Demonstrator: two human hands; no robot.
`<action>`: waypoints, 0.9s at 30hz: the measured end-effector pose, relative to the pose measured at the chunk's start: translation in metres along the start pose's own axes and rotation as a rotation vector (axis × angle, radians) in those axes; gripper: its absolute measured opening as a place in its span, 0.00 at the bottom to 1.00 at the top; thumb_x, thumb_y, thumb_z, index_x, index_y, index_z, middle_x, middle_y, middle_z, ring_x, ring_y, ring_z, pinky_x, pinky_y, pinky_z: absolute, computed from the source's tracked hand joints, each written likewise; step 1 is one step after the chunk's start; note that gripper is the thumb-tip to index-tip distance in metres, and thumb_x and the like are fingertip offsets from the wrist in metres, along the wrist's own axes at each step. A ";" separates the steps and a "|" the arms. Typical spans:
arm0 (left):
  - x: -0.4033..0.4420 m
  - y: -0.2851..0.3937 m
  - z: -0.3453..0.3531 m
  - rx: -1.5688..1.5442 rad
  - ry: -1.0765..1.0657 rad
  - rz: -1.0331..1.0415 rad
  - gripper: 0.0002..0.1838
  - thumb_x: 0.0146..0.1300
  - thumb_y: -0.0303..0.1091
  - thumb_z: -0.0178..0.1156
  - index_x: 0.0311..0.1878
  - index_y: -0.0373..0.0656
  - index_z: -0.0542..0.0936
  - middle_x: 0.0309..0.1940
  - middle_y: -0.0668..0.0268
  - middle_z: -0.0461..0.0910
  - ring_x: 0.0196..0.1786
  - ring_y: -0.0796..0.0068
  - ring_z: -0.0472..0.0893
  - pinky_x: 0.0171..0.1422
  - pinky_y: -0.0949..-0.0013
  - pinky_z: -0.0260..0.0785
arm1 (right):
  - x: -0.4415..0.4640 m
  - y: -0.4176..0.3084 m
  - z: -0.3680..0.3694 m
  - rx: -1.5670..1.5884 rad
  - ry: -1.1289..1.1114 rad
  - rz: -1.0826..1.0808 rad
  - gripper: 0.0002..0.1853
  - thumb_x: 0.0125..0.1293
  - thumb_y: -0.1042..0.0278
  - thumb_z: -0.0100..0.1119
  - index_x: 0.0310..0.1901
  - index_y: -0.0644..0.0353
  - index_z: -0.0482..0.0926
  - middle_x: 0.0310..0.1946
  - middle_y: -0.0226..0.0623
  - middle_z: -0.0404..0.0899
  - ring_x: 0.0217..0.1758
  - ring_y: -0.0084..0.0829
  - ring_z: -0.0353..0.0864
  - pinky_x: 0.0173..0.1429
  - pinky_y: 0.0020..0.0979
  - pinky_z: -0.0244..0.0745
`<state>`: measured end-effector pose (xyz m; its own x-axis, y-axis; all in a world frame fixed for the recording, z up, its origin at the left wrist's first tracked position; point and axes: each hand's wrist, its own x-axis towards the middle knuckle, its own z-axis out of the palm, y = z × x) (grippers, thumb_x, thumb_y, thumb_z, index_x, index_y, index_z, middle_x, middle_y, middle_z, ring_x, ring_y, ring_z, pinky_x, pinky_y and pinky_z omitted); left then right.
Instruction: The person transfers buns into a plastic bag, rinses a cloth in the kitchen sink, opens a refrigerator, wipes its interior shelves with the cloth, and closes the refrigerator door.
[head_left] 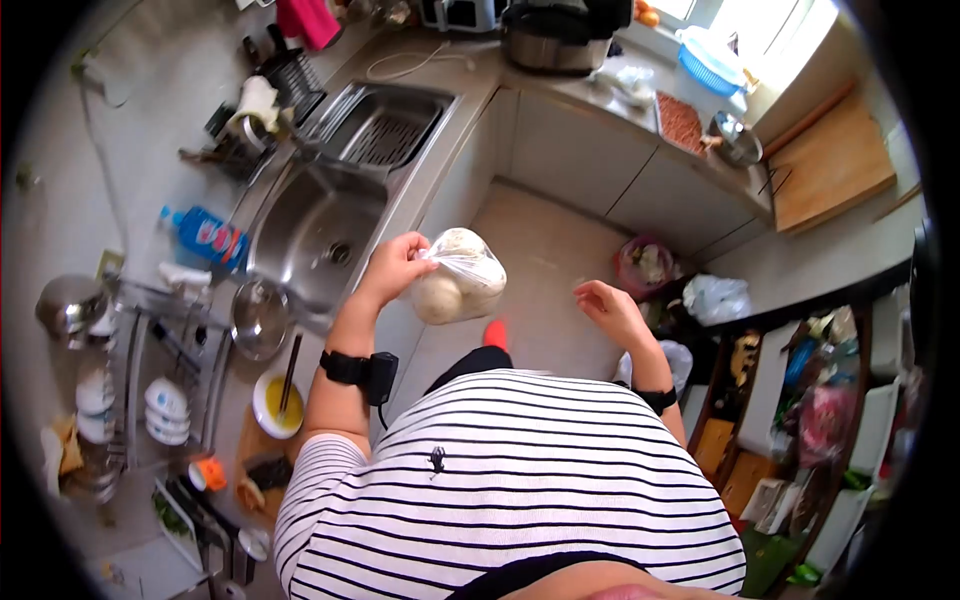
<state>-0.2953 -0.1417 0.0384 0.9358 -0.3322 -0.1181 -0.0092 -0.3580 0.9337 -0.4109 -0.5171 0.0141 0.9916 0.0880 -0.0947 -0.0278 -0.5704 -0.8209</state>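
My left hand (395, 268) pinches the gathered top of a clear plastic bag (462, 278). Inside the bag are pale, round lumps that look like steamed buns, though the plastic blurs them. The bag hangs above the floor, just right of the sink counter's edge. My right hand (612, 312) is in the air over the floor, its fingers apart and slightly bent, with nothing in it. Beyond that hand, on the floor, stands a pink basket (645, 265) with pale items in it.
At the left is a double steel sink (375, 195), with a blue bottle (212, 238) beside it. A bowl of yellow liquid (279, 403) with chopsticks stands on the counter. A shelf rack (760, 400) runs along the right. A cutting board (832, 165) leans at the back right.
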 end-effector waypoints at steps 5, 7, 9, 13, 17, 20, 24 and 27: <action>0.156 0.017 -0.003 0.110 0.043 0.119 0.11 0.50 0.30 0.70 0.35 0.41 0.80 0.22 0.69 0.77 0.26 0.82 0.74 0.32 0.73 0.66 | 0.074 -0.014 -0.075 0.023 0.087 0.074 0.11 0.65 0.73 0.60 0.49 0.61 0.79 0.34 0.33 0.82 0.37 0.23 0.80 0.46 0.25 0.75; 0.196 0.046 -0.010 0.124 0.061 0.137 0.11 0.50 0.30 0.71 0.34 0.40 0.79 0.22 0.70 0.77 0.26 0.82 0.74 0.32 0.73 0.66 | 0.110 -0.012 -0.090 0.096 0.071 0.116 0.11 0.66 0.74 0.60 0.49 0.60 0.79 0.34 0.32 0.82 0.39 0.21 0.80 0.47 0.25 0.75; 0.239 0.047 -0.015 0.081 0.081 0.167 0.08 0.54 0.27 0.68 0.34 0.39 0.77 0.23 0.74 0.74 0.27 0.86 0.70 0.32 0.77 0.63 | 0.152 0.001 -0.096 0.164 0.032 0.163 0.12 0.66 0.74 0.60 0.50 0.61 0.79 0.36 0.32 0.82 0.42 0.20 0.80 0.49 0.24 0.75; 0.299 0.052 -0.033 0.028 0.147 0.103 0.06 0.56 0.25 0.66 0.34 0.39 0.77 0.24 0.75 0.75 0.27 0.88 0.70 0.32 0.78 0.62 | 0.285 0.029 -0.081 0.315 -0.095 0.036 0.14 0.67 0.75 0.58 0.54 0.62 0.77 0.43 0.34 0.81 0.49 0.22 0.79 0.53 0.25 0.74; 0.341 0.039 -0.054 -0.017 0.220 0.008 0.06 0.58 0.25 0.65 0.37 0.38 0.77 0.26 0.73 0.78 0.30 0.87 0.74 0.35 0.77 0.66 | 0.439 0.028 -0.056 0.229 -0.157 -0.105 0.17 0.64 0.75 0.59 0.55 0.62 0.76 0.46 0.39 0.80 0.51 0.30 0.80 0.55 0.29 0.75; 0.368 0.033 -0.068 -0.066 0.297 -0.064 0.07 0.58 0.25 0.65 0.38 0.37 0.77 0.26 0.73 0.77 0.31 0.86 0.75 0.36 0.76 0.67 | 0.562 0.028 -0.021 0.152 -0.142 -0.203 0.20 0.62 0.72 0.61 0.56 0.62 0.75 0.49 0.45 0.78 0.53 0.38 0.80 0.57 0.33 0.75; 0.406 0.050 -0.083 0.176 0.370 -0.234 0.09 0.55 0.28 0.68 0.35 0.36 0.77 0.22 0.72 0.73 0.27 0.85 0.70 0.31 0.75 0.63 | 0.664 0.011 0.025 0.051 -0.217 -0.241 0.22 0.59 0.69 0.62 0.57 0.63 0.75 0.52 0.51 0.75 0.56 0.45 0.78 0.60 0.39 0.74; 0.437 0.044 -0.089 0.228 0.418 -0.286 0.10 0.55 0.29 0.68 0.35 0.38 0.77 0.21 0.70 0.73 0.26 0.84 0.69 0.30 0.74 0.62 | 0.758 0.057 0.072 -0.111 -0.347 -0.235 0.23 0.60 0.68 0.60 0.57 0.63 0.74 0.54 0.54 0.74 0.57 0.48 0.76 0.61 0.41 0.72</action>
<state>0.1447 -0.2254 0.0581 0.9718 0.1645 -0.1687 0.2336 -0.5781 0.7818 0.3299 -0.4240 -0.1450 0.8679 0.4840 -0.1120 0.2258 -0.5850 -0.7790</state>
